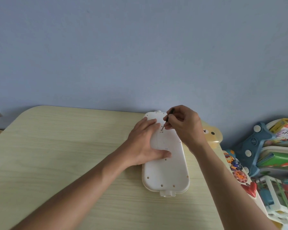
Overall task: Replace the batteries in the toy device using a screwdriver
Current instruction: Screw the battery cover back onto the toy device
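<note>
Fingers (173, 121) of the right hand (185, 126) are closed around a small black-handled screwdriver (167, 119), which is held tilted, its thin metal tip set down into a small square recess near the far end of a white toy device (166, 165). The left hand (144, 143) is laid flat and spread on the left part of the device, fingers stretched toward the recess and thumb pressed on the white back; nothing is gripped by it.

The device is laid face down on a pale wood-grain tabletop (65, 155), lengthwise away from the person, close to the tabletop's right edge and reaching almost to its far edge. Small round holes are seen around its back panel, and a short dark mark is seen just above the left thumb; no lettering on the panel can be read.

A pale yellow bear-faced piece (212, 134) is seen just beyond the right wrist. To the right of the tabletop, a shelf (279, 211) of colourful toys and boxes is seen; large Chinese characters are printed on one box (284, 131), but they are cut off by the frame and cannot be read with certainty. A blue-grey wall (140, 47) fills the upper view.
</note>
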The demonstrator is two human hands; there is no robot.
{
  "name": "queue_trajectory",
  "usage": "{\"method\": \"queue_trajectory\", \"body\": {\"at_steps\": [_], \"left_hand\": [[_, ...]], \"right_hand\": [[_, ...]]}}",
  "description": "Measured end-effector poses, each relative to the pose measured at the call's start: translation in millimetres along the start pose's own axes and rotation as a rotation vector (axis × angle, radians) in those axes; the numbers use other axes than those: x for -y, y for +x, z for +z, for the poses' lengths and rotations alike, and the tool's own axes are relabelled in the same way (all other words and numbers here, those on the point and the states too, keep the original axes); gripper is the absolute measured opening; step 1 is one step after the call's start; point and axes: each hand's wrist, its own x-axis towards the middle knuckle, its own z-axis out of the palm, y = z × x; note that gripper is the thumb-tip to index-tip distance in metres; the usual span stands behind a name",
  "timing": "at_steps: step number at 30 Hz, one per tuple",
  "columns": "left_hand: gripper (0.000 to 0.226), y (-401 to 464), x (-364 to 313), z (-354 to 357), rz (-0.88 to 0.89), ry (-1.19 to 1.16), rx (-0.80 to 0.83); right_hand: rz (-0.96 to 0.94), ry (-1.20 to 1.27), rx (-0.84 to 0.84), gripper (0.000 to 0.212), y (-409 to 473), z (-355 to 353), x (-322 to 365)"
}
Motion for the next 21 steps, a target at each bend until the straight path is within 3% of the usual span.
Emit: {"method": "queue_trajectory", "body": {"at_steps": [9,11,15,21], "left_hand": [[0.107,1.8,1.4,-1.3,0.016,0.0,0.004],[0.091,4.8,0.9,-5.6,0.013,-0.062,-0.055],[0.044,19.6,-9.4,-15.1,0.021,-0.412,-0.352],[0.015,43.1,-27.1,-13.9,0.078,-0.606,-0.425]], "right_hand": [[-0.019,0.038,0.027,0.009,-1.3,0.2,-0.7],[-0.029,0.043,0.018,0.003,-1.7,0.7,-0.4],[-0.042,0.043,0.006,0.004,-2.0,1.4,-2.7],[-0.057,0.029,0.014,0.001,-4.0,5.3,-8.0]]}}
